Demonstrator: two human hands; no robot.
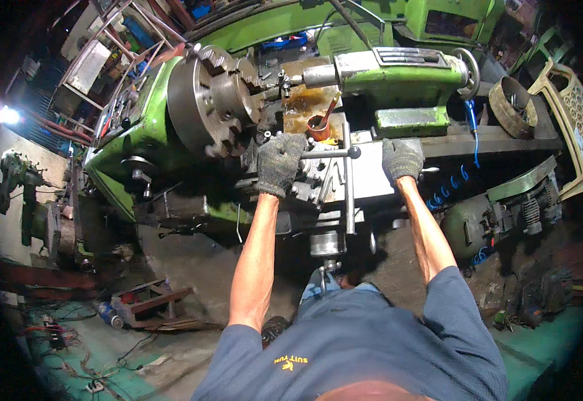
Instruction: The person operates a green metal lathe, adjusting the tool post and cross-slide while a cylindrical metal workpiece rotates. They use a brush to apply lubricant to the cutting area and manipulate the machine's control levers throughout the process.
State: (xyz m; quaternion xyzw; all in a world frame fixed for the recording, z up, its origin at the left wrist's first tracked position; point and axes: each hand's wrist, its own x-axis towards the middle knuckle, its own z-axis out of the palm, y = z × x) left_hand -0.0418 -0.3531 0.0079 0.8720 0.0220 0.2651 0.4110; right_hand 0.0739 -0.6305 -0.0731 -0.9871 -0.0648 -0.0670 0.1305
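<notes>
Green lathe [152, 107], worn, is spanning the workshop background beyond the left hand [281, 164] and right hand [402, 160], both gloved. Left hand: is resting at the tool post [318, 177], fingers looking curled; cannot tell whether they are gripping. Right hand: is bending over the right edge of a white sheet [375, 170], fingertips hiding; grip likewise uncertain. Handling, as judged: steady, measured pressure, with glove fabric staying clear of the chuck [204, 100], would be serving best. Lever [328, 154], black-knobbed: is extending rightward from the left hand. Red cup [318, 131], with brush: is standing just beyond it, rightward.
</notes>
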